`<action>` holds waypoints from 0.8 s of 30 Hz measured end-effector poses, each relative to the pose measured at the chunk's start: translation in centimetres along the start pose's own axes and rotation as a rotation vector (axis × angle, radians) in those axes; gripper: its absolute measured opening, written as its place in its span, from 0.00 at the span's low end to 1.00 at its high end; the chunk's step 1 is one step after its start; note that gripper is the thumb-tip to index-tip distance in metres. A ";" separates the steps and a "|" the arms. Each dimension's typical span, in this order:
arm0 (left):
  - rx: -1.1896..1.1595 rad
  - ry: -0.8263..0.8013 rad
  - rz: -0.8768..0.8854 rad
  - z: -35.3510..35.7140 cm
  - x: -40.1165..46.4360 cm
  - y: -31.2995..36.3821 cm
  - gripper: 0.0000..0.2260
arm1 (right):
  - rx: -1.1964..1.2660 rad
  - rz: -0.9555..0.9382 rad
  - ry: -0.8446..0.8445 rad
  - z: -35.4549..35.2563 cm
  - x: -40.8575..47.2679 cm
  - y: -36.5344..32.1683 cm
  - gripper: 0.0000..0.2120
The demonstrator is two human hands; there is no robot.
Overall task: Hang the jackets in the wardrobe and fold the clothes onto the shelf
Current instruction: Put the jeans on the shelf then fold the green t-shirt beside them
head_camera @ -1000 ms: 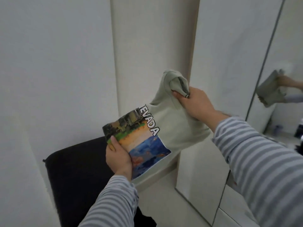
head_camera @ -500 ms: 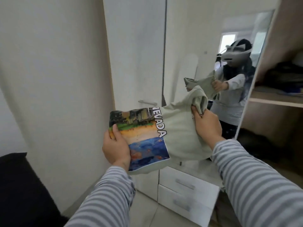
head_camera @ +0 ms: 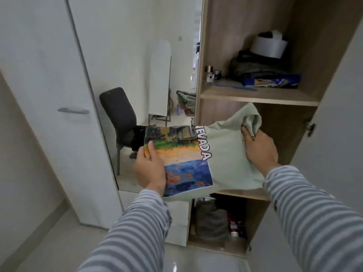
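**Folded Nevada T-shirt held in front of the open wardrobe**

I am holding a folded pale green T-shirt (head_camera: 225,158) in both hands, out in front of the open wardrobe (head_camera: 216,46). My left hand (head_camera: 150,169) is grasping the shirt's near left edge, thumb lying on top of the colourful landscape print (head_camera: 182,160), the other fingers hidden under the cloth. My right hand (head_camera: 259,148) is clenching the bunched fabric at the far right corner, where a fold of the shirt is standing up above my knuckles. Both grips are closed on the shirt; neither is released. The word "NEVADA" is running down the right side of the print.

The shirt is hanging in the air, touching no shelf that I can see. It is sitting below the upper shelf (head_camera: 255,96), and its lower edge is overlapping the front of the lower shelf (head_camera: 241,194).

On the upper shelf a pile of dark clothes (head_camera: 253,67) is lying with a blue patterned garment (head_camera: 275,81) in front and a white round thing (head_camera: 268,47) on top; small bottles (head_camera: 211,73) and a blue comb (head_camera: 235,87) are resting to the left. To the wardrobe's left a mirror (head_camera: 137,65) is showing a dark chair (head_camera: 119,112), beside a white door (head_camera: 49,95) with a metal handle (head_camera: 72,110). Both my sleeves (head_camera: 137,228) are grey-and-white striped.
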State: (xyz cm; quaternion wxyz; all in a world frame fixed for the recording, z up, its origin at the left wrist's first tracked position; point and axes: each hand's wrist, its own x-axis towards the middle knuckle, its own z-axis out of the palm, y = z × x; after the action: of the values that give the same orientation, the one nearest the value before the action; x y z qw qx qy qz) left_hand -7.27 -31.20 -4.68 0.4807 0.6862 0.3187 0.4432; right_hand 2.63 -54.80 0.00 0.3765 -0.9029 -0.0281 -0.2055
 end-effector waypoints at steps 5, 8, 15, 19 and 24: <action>0.054 -0.111 0.000 8.0 -2.0 -1.4 0.19 | -0.002 0.145 0.012 0.9 3.0 7.5 0.24; 0.086 -0.164 -0.002 13.2 -3.0 -3.0 0.18 | -0.005 0.224 0.028 2.8 4.7 11.9 0.23; 0.130 -0.298 0.035 26.0 -4.7 -8.3 0.17 | -0.131 0.370 0.034 7.8 9.4 21.3 0.23; 0.135 -0.343 0.005 33.1 -3.7 -13.6 0.18 | -0.142 0.412 0.021 13.3 12.8 26.9 0.24; 0.187 -0.335 0.025 40.2 -3.1 -20.5 0.17 | -0.181 0.422 0.010 21.2 15.6 33.4 0.25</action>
State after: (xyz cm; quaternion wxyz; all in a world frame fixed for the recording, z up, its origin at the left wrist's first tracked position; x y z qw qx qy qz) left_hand 28.03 -42.17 -30.81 0.4556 0.7960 0.2654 0.2973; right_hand 31.16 -65.70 -29.61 0.3286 -0.9179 0.1819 -0.1280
